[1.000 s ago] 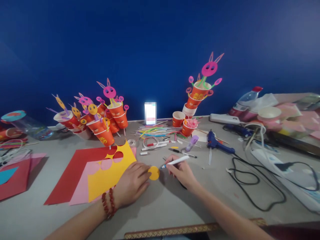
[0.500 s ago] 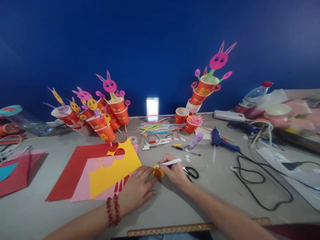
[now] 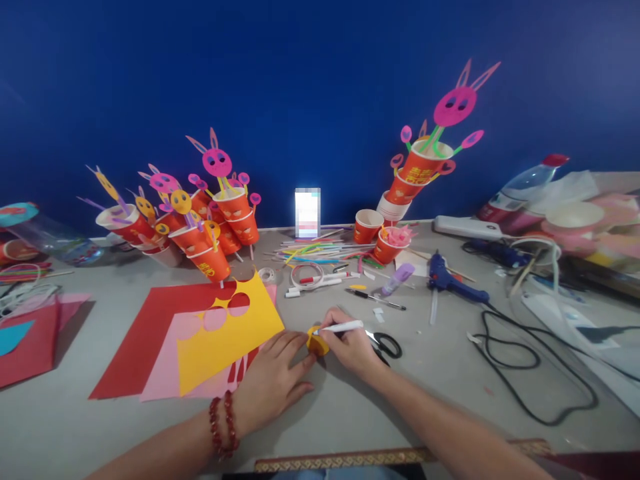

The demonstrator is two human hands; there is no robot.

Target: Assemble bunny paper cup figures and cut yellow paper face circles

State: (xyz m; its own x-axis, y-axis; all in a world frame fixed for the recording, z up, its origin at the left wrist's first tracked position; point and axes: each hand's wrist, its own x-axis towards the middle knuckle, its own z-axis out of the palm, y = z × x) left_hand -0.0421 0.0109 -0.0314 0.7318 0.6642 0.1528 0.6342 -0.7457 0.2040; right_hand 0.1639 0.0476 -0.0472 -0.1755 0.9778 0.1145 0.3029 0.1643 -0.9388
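Note:
A small yellow paper disc (image 3: 316, 343) lies on the grey table in front of me. My left hand (image 3: 273, 381), with a red bead bracelet on the wrist, lies flat and its fingertips press the disc's left edge. My right hand (image 3: 351, 347) grips a white pen (image 3: 339, 327) whose tip rests on the disc. Black-handled scissors (image 3: 386, 345) lie just right of that hand. A yellow paper sheet (image 3: 227, 337) with round holes cut from it lies to the left, over pink and red sheets.
Orange paper cups with bunny faces on straws (image 3: 210, 220) crowd the back left; a taller cup stack (image 3: 417, 170) stands back right. Straws, markers (image 3: 313, 283), a blue glue gun (image 3: 447, 283) and its black cord (image 3: 520, 363) lie across the table. Clutter fills the right edge.
My right hand has moved left and brought the pen tip onto the yellow disc. The left hand stays pressed on it. The view has shifted slightly.

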